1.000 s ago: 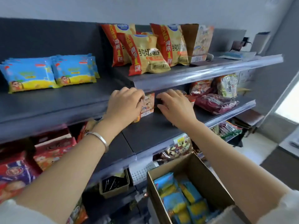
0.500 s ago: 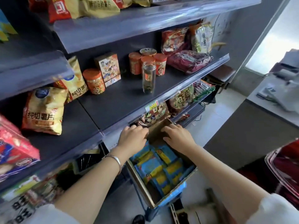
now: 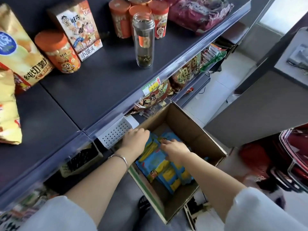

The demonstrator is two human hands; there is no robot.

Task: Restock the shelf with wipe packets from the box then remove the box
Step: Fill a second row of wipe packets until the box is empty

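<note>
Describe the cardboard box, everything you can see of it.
The cardboard box is brown corrugated board, top open, with a green stripe on its near left outer wall. It sits below the shelf lip, diagonal in the view; its support is hidden. Blue and yellow wipe packets fill its near half. The left hand and right hand reach inside onto the packets.

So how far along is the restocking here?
Done: nothing confirmable; the shelf stretch in view shows none stocked. In hand: the left hand and right hand are both down in the box, on the packets; whether the fingers grip yet is unclear. Left: the box holds a good pile, so more shelving, then taking the box away.
</note>
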